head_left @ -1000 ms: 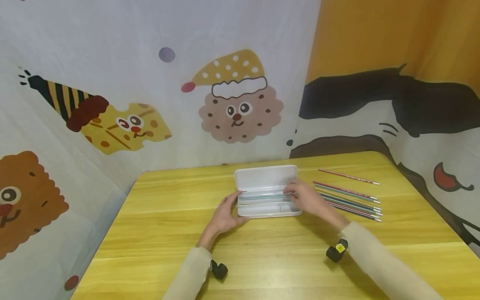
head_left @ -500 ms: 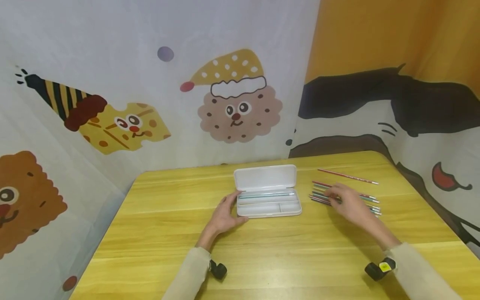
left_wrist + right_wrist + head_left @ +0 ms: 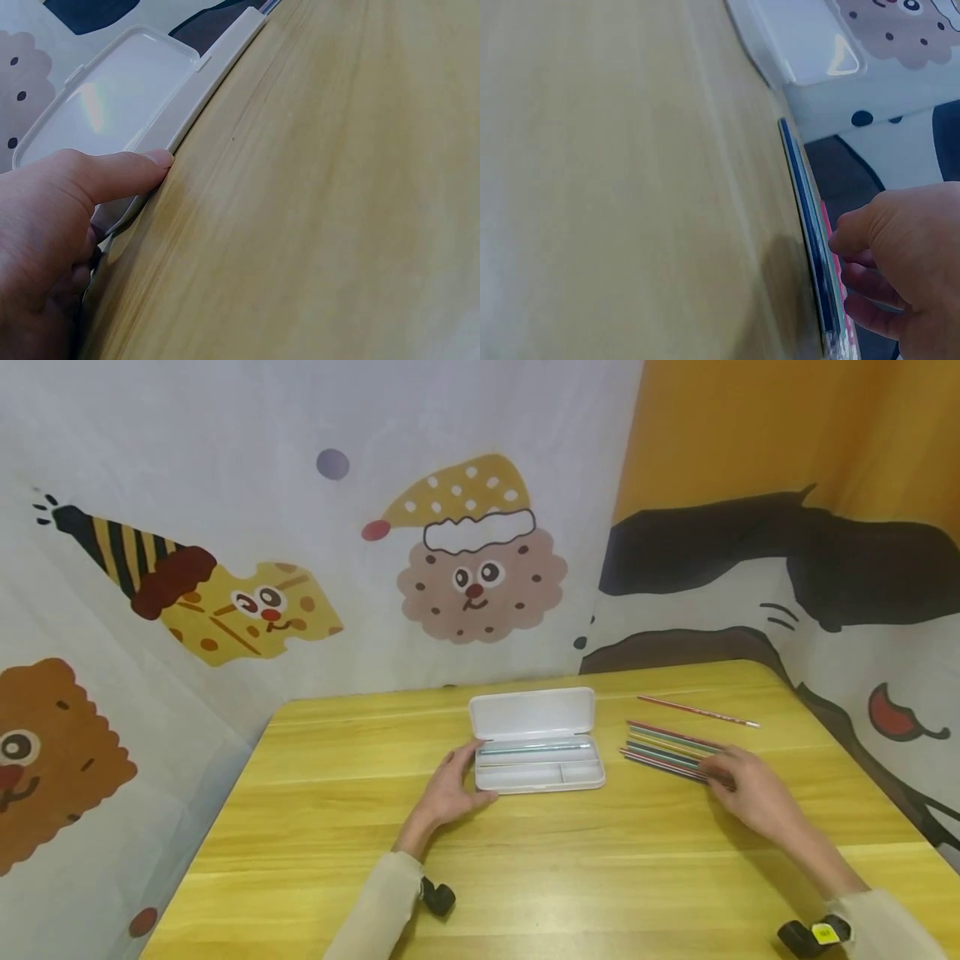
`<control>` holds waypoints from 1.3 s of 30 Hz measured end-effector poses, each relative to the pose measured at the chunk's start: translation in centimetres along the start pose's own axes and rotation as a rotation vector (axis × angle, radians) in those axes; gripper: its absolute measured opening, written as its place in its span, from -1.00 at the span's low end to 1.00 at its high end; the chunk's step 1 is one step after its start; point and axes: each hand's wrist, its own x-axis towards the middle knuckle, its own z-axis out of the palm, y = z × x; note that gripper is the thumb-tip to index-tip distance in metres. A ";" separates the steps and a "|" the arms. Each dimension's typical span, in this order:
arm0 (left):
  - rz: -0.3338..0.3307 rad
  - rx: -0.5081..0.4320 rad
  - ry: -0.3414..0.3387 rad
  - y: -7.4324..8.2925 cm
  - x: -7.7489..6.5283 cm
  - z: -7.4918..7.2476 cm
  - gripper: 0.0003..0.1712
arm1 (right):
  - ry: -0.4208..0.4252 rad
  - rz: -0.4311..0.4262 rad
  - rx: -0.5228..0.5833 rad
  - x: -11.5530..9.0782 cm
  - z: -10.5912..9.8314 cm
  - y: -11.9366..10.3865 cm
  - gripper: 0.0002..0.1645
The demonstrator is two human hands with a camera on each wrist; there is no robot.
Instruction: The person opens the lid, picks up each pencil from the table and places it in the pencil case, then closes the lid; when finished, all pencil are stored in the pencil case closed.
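Right hand (image 3: pixel 753 792) shifted along pencils (image 3: pixel 663 755) toward bench's (image 3: pixel 570 877) right edge — fingers (image 3: pixel 870 283) half-curled, hold unclear — left hand (image 3: pixel 448 793) spread, gripping case (image 3: pixel 532 714).

"How many hands?"
"Two: left hand (image 3: pixel 446 789), right hand (image 3: pixel 753 789)."
"Cases?"
"One pencil case (image 3: pixel 532 714), centre of the frame."
"Pencils?"
"One lone red pencil (image 3: pixel 697 711) at right; the bunch (image 3: pixel 660 752) below it overlaps too much to count."
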 end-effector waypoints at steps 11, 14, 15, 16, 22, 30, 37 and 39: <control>-0.006 -0.005 0.002 0.2 0.1 0.0 0.06 | -0.009 0.031 -0.062 -1.6 -0.4 0.7 -0.70; -0.003 -0.005 0.004 0.2 0.1 0.0 0.05 | -0.025 0.048 -0.060 -1.6 -0.5 0.6 -0.72; -0.002 -0.005 0.004 0.1 0.0 0.0 0.05 | -0.029 0.049 -0.063 -1.5 -0.5 0.6 -0.72; -0.002 -0.005 0.004 0.1 0.0 0.0 0.05 | -0.035 0.050 -0.063 -1.5 -0.6 0.6 -0.72; 0.005 0.010 -0.002 0.1 0.0 0.0 0.04 | -0.071 0.060 -0.078 -1.5 -0.7 0.4 -0.71; 0.009 0.005 -0.002 0.1 0.0 0.1 0.04 | -0.093 0.062 -0.099 -1.5 -0.5 0.7 -0.70; 0.012 0.007 0.002 0.1 0.0 0.1 0.03 | -0.039 -0.001 -0.071 -1.1 -0.5 0.6 -0.68; 0.012 0.009 0.002 0.1 0.0 0.1 0.03 | -0.030 -0.020 -0.075 -0.8 -0.6 0.4 -0.68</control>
